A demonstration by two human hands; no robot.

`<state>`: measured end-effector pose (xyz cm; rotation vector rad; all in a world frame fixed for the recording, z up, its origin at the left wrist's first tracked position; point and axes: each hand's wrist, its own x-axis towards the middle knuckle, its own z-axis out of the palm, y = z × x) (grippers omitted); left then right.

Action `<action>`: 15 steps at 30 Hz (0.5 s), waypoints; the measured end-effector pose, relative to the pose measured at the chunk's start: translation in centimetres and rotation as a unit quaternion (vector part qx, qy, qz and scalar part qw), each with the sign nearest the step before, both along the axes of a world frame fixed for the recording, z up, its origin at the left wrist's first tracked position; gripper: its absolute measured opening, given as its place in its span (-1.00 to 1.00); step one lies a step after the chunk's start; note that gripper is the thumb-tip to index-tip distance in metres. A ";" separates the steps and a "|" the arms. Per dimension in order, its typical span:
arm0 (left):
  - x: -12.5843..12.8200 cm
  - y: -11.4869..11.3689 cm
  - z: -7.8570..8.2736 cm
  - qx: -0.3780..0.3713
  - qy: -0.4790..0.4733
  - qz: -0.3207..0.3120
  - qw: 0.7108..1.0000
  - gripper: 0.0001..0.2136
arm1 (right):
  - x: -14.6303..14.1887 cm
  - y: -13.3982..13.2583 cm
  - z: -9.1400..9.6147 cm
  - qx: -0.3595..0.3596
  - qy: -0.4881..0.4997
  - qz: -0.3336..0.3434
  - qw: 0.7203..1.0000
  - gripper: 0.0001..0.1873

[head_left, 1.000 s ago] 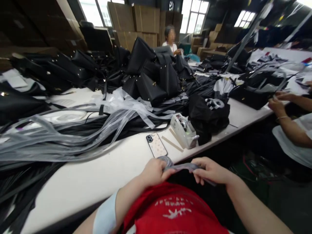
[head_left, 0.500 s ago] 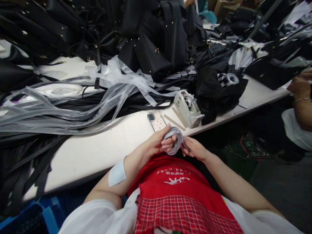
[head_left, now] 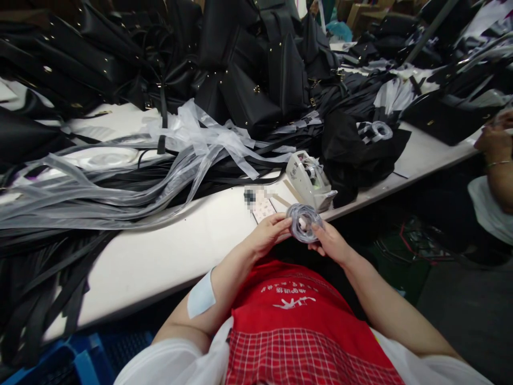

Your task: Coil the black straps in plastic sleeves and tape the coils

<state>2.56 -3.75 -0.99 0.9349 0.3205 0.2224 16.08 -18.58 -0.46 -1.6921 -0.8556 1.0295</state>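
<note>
A grey, plastic-wrapped coiled strap point(head_left: 294, 229) is held up in front of the red apron, its round opening facing me. My left hand point(head_left: 269, 233) pinches its left rim between thumb and fingers. On the other side my right hand point(head_left: 333, 244) grips the right rim, with the thumb over the front and fingers underneath. Just beyond the coil stands a tape dispenser point(head_left: 306, 179) on the white table point(head_left: 160, 256). A phone with a patterned case point(head_left: 262, 207) lies on the table beyond my left hand.
Long black straps and clear plastic strips point(head_left: 160, 198) spread across the table's left. Black bags point(head_left: 248, 96) are piled behind. Another coil point(head_left: 379, 130) sits on black material point(head_left: 348, 144) at right. A co-worker's hand point(head_left: 495, 139) is far right. Blue crates point(head_left: 80, 358) stand below.
The coil has moved right and its opening now faces me more. My left fingers have come out of its middle to the rim. My right hand has shifted from the strap's end to the coil's side.
</note>
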 end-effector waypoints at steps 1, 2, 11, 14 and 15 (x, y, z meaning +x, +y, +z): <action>-0.4 0.1 -0.2 0.063 0.022 0.023 0.998 -0.60 | 0.7 -0.5 0.4 -0.028 -0.060 0.061 0.996 -0.42; -0.7 0.2 -0.3 0.133 0.041 0.033 0.990 -0.59 | 1.3 -0.9 0.9 -0.056 -0.122 0.133 0.982 -0.46; -0.5 -2.9 -0.9 0.368 0.080 0.031 0.926 -0.72 | 0.5 -0.1 0.6 -0.036 -0.202 0.238 0.949 -0.65; -0.4 -2.6 -1.5 0.322 0.111 0.120 0.932 -0.72 | 0.1 -0.2 -0.5 -0.004 -0.149 0.174 0.973 -0.53; -0.5 -2.5 -1.6 0.315 0.114 0.129 0.933 -0.70 | 0.0 -0.2 -0.7 0.000 -0.141 0.156 0.978 -0.52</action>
